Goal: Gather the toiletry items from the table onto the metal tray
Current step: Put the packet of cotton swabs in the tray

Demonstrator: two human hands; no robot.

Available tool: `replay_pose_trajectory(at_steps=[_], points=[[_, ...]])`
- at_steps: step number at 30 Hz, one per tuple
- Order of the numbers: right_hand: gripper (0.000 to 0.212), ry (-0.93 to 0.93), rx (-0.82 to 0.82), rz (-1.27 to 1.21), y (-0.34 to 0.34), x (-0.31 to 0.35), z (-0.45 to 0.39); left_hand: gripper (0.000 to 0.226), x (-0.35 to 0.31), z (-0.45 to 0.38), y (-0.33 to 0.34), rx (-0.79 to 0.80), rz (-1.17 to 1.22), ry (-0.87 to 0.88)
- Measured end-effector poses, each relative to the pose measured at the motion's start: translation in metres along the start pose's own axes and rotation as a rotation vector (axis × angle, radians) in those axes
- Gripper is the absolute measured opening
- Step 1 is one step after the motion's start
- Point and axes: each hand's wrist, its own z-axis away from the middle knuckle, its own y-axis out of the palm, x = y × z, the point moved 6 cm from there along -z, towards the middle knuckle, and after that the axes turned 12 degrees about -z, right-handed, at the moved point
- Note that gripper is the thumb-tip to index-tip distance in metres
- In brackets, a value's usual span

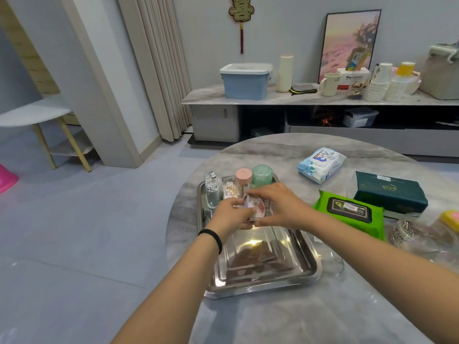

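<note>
A metal tray (293,276) lies at the left edge of the round marble table. Along its far end stand a clear cotton-swab holder (213,188), a small box of swabs (229,188), a pink-capped jar (244,178) and a green cup (262,175). Both hands meet over the tray's far half. My left hand (229,214) and my right hand (280,204) together grip a small white and red packet (258,207), partly hidden by the fingers. On the table to the right lie a blue-white wipes pack (320,165), a green wipes pack (347,212) and a dark green tissue box (390,192).
Clear glassware (419,234) and a yellow-pink item (450,219) sit at the table's right edge. A clear glass (331,261) stands just right of the tray. Behind the table runs a low cabinet (298,98) with a blue bin, cups and a framed picture. Open floor lies to the left.
</note>
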Motion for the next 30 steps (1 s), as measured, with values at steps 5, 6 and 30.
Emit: replay_pose_trajectory(at_steps=[5,6,30], points=[[0.083,0.174,0.067,-0.057,0.036,-0.001,-0.009,0.019,0.038,0.002,-0.030,-0.030,0.117,-0.154],[0.080,0.192,0.082,-0.066,0.043,0.001,-0.012,0.018,0.043,0.002,-0.036,-0.044,0.116,-0.167],[0.031,0.810,-0.051,-0.970,0.118,-0.012,-0.031,0.050,0.042,-0.030,-0.046,-0.119,-0.600,0.006]])
